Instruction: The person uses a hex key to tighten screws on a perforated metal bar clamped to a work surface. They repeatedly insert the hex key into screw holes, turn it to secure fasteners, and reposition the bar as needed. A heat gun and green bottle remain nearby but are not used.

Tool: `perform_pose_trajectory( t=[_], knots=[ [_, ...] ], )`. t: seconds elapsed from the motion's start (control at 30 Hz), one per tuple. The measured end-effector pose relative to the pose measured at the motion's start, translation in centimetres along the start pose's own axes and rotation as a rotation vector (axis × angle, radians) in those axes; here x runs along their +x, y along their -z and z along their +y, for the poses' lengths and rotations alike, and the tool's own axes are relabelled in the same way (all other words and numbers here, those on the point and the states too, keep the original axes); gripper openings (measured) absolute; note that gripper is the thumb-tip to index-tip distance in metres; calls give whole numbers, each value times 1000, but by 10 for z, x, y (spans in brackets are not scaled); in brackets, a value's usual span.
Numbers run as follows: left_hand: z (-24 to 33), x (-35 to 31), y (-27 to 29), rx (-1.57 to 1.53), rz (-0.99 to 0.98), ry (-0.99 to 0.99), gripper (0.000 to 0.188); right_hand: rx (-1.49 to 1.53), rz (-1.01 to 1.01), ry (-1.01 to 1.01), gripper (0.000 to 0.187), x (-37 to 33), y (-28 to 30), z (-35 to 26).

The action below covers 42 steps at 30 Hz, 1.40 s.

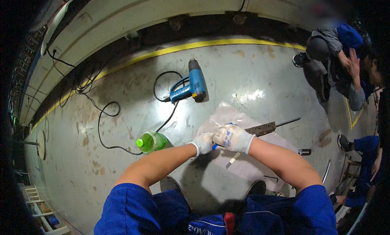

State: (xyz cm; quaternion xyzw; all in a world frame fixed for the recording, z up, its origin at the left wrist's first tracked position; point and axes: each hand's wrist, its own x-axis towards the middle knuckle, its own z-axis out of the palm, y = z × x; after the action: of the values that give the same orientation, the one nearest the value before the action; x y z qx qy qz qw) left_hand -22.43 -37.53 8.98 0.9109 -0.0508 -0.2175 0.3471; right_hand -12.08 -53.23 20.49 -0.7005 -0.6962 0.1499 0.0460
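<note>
My left hand [204, 142] and my right hand [232, 138], both in white work gloves, meet above a pale sheet [227, 113] on the floor. Their fingers are curled closed. A small blue piece [215, 146] shows between them, but what they grip is mostly hidden. Just beyond the right hand lies a brownish metal block [262, 129], with a dark rod [288, 121] extending from it. A narrow flat strip [232, 160] rests on the sheet below the hands. Left of my left hand is a green-capped bottle [152, 142] of green liquid.
A blue heat gun [194, 83] lies ahead, its black cable [100, 131] looping left across the floor. To the right are a black-handled tool [304, 152] and a hex key [271, 178]. Another person [337, 52] crouches at far right, beyond a yellow floor line [195, 44].
</note>
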Motion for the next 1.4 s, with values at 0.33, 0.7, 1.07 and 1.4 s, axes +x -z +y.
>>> perform_pose_trajectory(
  t=[0.33, 0.7, 1.07, 1.4],
  knots=[
    [-36, -14, 0, -257, 64, 17, 49, 252, 63, -372, 49, 14, -30, -11],
    [5, -59, 27, 47, 115, 214, 46, 91, 102, -70, 21, -7, -57, -23],
    [2, -82, 49, 290, 13, 282, 52, 179, 336, -585, 43, -129, -21, 52],
    [-15, -71, 45, 300, -166, 305, 62, 407, 297, -955, 42, -185, -13, 89]
  ],
)
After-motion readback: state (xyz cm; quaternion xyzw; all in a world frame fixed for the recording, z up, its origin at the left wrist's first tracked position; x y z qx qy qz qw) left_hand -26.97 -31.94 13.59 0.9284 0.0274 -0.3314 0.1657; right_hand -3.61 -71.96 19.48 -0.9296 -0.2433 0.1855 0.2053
